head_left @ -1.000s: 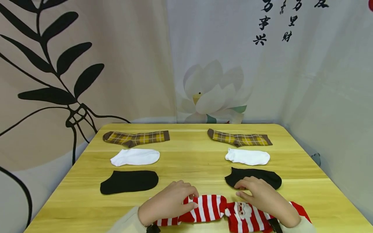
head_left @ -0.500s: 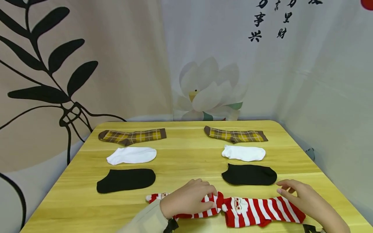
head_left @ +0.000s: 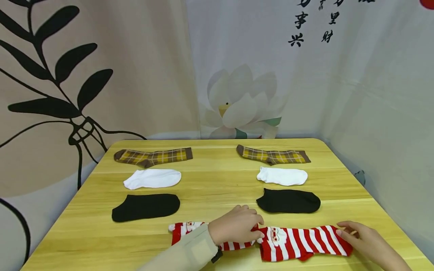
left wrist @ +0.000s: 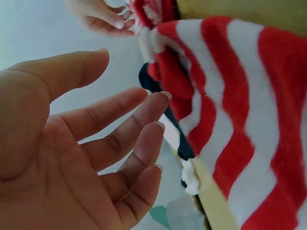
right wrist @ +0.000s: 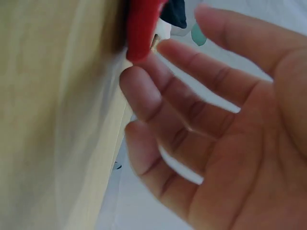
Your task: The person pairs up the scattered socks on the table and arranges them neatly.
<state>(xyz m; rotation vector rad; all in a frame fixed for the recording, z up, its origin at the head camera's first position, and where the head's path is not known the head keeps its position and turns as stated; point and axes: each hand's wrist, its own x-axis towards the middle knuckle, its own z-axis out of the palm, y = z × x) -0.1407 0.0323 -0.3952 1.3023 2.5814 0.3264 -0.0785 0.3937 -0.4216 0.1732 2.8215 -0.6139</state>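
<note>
Two red-and-white striped socks with Santa faces lie end to end near the front of the table. My left hand [head_left: 235, 226] is over the left striped sock [head_left: 179, 232], hiding its middle, with fingertips near where the socks meet. In the left wrist view its fingers [left wrist: 127, 129] are loosely bent, thumb apart, nothing between them. At the toe end of the right striped sock [head_left: 298, 241] is my right hand [head_left: 367, 242]. The right wrist view has the red toe [right wrist: 142, 31] right at its fingertips, thumb spread away from the fingers.
Behind are two black socks [head_left: 145, 207] [head_left: 288, 201], two white socks [head_left: 152, 178] [head_left: 282, 175] and two yellow-brown plaid socks [head_left: 154, 156] [head_left: 272, 155], in left and right columns. The wooden table [head_left: 217, 188] ends at a printed curtain [head_left: 152, 75].
My right hand moved right, off the right sock's middle, then down to its toe end. The left hand slid right along the left sock. The head view shifted slightly.
</note>
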